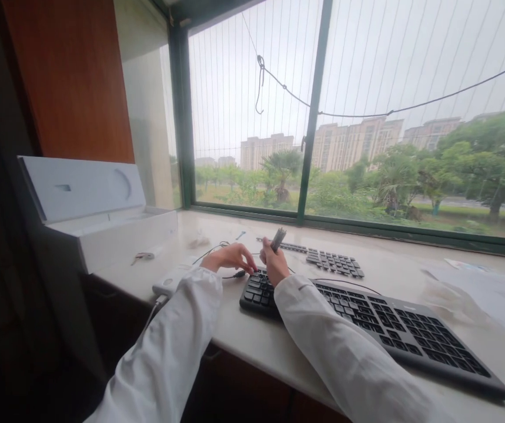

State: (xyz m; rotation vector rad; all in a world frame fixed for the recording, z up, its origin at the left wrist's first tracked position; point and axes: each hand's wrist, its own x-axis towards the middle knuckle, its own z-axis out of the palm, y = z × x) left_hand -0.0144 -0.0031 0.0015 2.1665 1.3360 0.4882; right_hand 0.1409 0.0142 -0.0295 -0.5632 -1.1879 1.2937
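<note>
A black keyboard (pixel 393 329) lies on the pale window-side counter (pixel 384 276), running from the middle to the right. My left hand (pixel 231 257) hovers at the keyboard's left end, its fingertips down by the corner keys and a thin black cable (pixel 236 274). My right hand (pixel 273 264) rests over the same end and grips a small dark pen-like tool (pixel 277 239) that points up and away. Both arms wear white sleeves. Whether the left fingertips pinch a keycap is too small to tell.
Rows of loose black keycaps (pixel 329 260) lie beyond the keyboard. A white device (pixel 170 281) sits left of my hands, an open white box (pixel 97 220) farther left. Papers and clear plastic (pixel 481 291) lie at right. A barred window (pixel 314 111) backs the counter.
</note>
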